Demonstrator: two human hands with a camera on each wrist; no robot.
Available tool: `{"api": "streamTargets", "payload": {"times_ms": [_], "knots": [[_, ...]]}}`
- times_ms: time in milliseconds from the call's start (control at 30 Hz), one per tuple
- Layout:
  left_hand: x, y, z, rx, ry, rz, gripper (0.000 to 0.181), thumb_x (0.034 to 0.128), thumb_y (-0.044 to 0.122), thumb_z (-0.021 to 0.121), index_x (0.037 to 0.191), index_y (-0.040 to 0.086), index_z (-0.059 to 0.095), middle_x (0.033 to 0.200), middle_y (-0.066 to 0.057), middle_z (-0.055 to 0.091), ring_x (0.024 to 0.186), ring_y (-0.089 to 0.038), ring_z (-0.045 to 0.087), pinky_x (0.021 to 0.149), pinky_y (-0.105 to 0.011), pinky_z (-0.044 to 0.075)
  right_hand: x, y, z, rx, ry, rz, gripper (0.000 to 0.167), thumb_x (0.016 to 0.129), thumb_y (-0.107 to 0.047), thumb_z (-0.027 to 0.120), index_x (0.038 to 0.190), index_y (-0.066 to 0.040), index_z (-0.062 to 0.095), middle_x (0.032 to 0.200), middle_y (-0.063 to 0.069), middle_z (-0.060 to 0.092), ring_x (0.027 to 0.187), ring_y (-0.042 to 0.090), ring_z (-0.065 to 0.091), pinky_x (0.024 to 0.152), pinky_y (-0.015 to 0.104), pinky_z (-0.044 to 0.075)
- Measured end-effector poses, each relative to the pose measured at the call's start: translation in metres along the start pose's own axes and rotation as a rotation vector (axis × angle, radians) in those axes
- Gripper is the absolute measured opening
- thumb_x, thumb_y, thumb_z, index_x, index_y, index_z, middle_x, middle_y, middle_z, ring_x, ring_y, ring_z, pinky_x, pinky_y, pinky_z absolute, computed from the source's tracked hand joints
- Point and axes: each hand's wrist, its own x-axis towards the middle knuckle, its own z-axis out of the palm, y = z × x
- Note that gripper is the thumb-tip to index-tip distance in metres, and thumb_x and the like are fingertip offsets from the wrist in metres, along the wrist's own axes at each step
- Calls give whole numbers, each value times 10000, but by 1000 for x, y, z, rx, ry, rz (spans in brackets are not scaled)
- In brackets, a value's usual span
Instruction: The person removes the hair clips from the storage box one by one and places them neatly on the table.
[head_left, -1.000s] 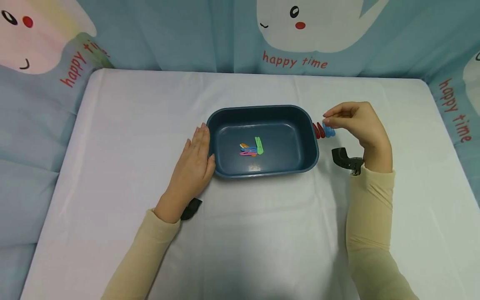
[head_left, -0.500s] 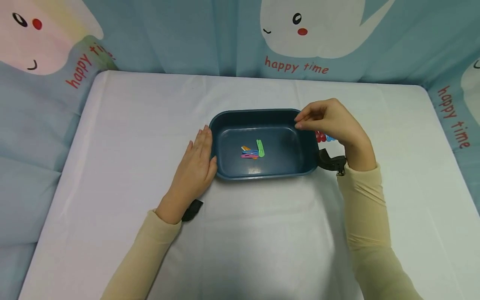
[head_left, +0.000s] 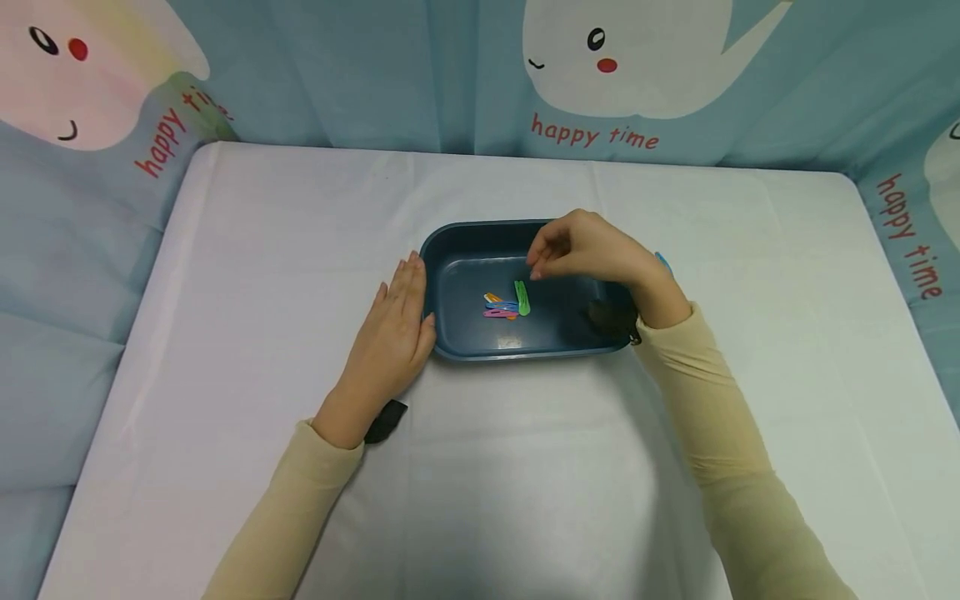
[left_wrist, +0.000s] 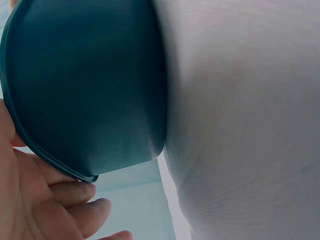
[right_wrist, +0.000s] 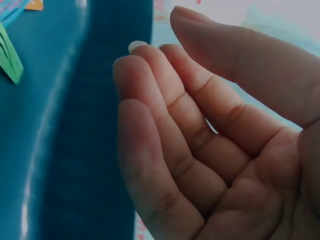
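Several snap hair clips, green (head_left: 522, 297), pink (head_left: 500, 313), blue and orange, lie on the floor of a dark blue rectangular tray (head_left: 517, 357). Against the tray's left wall rests my left hand (head_left: 386, 329), fingers straight; the left wrist view has its fingers along the rim. My right hand (head_left: 588, 246) hovers over the tray's right half, just above and right of the green clip. In the right wrist view its fingers are loosely bent, the thumb is apart from them, and nothing shows between. A blue clip (head_left: 663, 261) peeks out behind the right wrist.
The tray stands on a white cloth-covered table (head_left: 480, 483). A blue printed curtain (head_left: 375, 75) hangs beyond the table's far edge. A black wrist camera mount (head_left: 611, 319) sits under the right wrist, over the tray's right end.
My right hand has moved left from the clips beside the tray to above the clips inside it. The red clips outside are now hidden behind it. My left hand keeps its place.
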Motion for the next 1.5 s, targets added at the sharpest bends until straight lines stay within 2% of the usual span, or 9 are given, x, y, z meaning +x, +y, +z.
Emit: {"api": "streamTargets", "payload": {"times_ms": [300,600,833,1100,1500], "knots": [[1,0,0,2,2,9,605,960,165,411,1458,-94,185,1536,-200,160,1410,-311,183,1076,-544,210,17,5,8,-21,-110,-21,85,837,-7,675,903,46,677,839,100,697,824,320,656,734,302,522],[0,0,1,1,3,2,605,966,174,414,1458,-95,186,1538,-200,157,1410,-318,178,1076,-545,206,36,12,18,-59,-207,26,72,816,-2,701,878,36,700,817,78,701,768,178,660,739,314,518],[0,0,0,-9,2,-7,614,965,169,408,1466,-83,158,1541,-198,139,1420,-288,146,1083,-538,196,45,17,21,-113,-234,42,40,803,-4,708,841,8,708,783,57,690,720,156,633,691,286,502],[-1,-2,0,-5,-12,-16,614,968,179,409,1464,-87,164,1541,-196,142,1418,-297,152,1083,-539,195,51,21,29,-99,-255,84,41,776,20,727,807,9,702,781,60,689,706,150,632,668,273,507],[0,0,0,-19,-1,-2,609,966,161,409,1465,-87,163,1540,-198,146,1418,-297,156,1083,-539,194,50,15,36,-334,-238,105,80,749,-25,755,728,-72,693,727,11,667,689,156,580,669,312,480]]}}
